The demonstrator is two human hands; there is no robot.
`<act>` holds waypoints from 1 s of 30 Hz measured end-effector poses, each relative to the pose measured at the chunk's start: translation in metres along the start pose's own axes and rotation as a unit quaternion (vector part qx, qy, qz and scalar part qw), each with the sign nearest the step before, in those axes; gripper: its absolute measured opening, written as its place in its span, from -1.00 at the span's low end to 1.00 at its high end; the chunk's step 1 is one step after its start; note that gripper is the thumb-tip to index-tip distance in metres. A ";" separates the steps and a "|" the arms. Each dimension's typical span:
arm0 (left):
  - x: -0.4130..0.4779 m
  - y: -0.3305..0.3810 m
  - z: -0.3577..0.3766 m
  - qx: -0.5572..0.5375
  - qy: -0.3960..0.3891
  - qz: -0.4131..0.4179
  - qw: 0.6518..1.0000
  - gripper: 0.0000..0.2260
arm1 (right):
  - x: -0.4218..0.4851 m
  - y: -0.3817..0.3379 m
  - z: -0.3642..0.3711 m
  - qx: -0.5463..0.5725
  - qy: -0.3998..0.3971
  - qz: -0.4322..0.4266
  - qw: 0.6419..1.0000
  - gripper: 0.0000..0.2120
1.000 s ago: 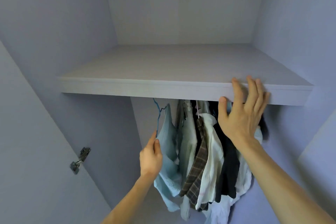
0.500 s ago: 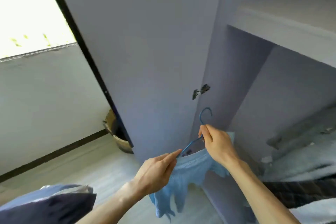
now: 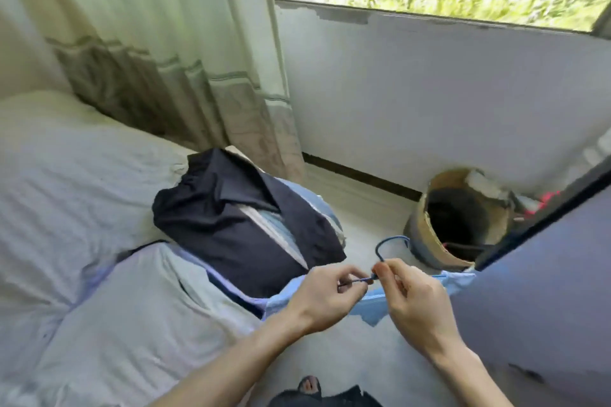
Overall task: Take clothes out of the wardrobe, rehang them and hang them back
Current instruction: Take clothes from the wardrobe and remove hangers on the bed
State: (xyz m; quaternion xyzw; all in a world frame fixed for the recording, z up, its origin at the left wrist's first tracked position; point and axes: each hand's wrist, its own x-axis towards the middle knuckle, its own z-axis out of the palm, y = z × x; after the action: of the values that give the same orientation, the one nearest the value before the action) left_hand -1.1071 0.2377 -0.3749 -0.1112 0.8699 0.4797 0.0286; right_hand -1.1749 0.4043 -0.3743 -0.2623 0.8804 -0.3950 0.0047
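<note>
A blue wire hanger (image 3: 385, 249) carries a light blue garment (image 3: 373, 304) that droops below my hands. My right hand (image 3: 413, 301) pinches the hanger at the base of its hook. My left hand (image 3: 325, 297) pinches the hanger's left arm just beside it. Both hands are low in the middle of the view, over the edge of the bed (image 3: 115, 324). The wardrobe's open door (image 3: 542, 301) stands at the right; the wardrobe's inside is out of view.
A pile of dark navy and pale blue clothes (image 3: 244, 218) lies on the bed near a white pillow (image 3: 66, 168). A round woven basket (image 3: 459, 225) stands on the floor by the wall. Curtain (image 3: 158, 43) and window sit behind.
I have turned away from the wardrobe toward the bed and window. The hanger with the blue garment came off the rail and is held in both hands, right hand moved from the shelf edge onto it.
</note>
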 end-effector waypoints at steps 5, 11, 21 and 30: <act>-0.029 -0.020 -0.041 -0.027 0.117 -0.053 0.991 -0.84 | 0.035 -0.030 0.032 0.070 -0.082 -0.116 0.987 -0.81; -0.085 -0.019 -0.055 -0.046 0.259 -0.127 0.956 -0.92 | 0.071 -0.026 0.048 0.078 -0.132 -0.185 0.971 -0.74; -0.194 -0.002 -0.084 -0.034 0.465 -0.213 0.858 -0.89 | 0.080 -0.046 0.113 0.168 -0.413 -0.031 0.894 -0.39; -0.236 -0.043 -0.167 0.122 0.572 -0.243 0.774 -0.89 | 0.049 -0.103 0.182 0.227 -0.483 -0.018 0.846 -0.60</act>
State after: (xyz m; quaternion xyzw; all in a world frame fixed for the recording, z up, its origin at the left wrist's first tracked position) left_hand -0.8587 0.1141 -0.2835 -0.5679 0.7213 0.1947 -0.3455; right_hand -1.1302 0.1990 -0.4174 -0.4271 0.6481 -0.4068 0.4818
